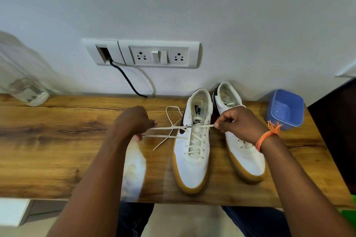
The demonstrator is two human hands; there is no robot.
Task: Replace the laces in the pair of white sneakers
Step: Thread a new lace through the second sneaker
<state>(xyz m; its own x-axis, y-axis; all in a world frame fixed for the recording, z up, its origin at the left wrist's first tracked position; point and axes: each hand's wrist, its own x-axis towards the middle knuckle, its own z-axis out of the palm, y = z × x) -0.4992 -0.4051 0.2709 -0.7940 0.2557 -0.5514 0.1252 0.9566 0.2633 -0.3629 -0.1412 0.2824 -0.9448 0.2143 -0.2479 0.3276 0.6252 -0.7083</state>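
Across left sneaker (pixel 194 140): soft, limp lace (pixel 167 128) pinched taut by left hand (pixel 134 123) and right hand (pixel 238 123); best gripped near tips.

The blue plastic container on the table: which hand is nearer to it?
Right. The right hand pinches the lace just left of the blue container; the left hand grips lace beyond the left sneaker, much farther.

Soft even daylight; wide-angle bending at edges; blurred bottle (pixel 21 75) far left.
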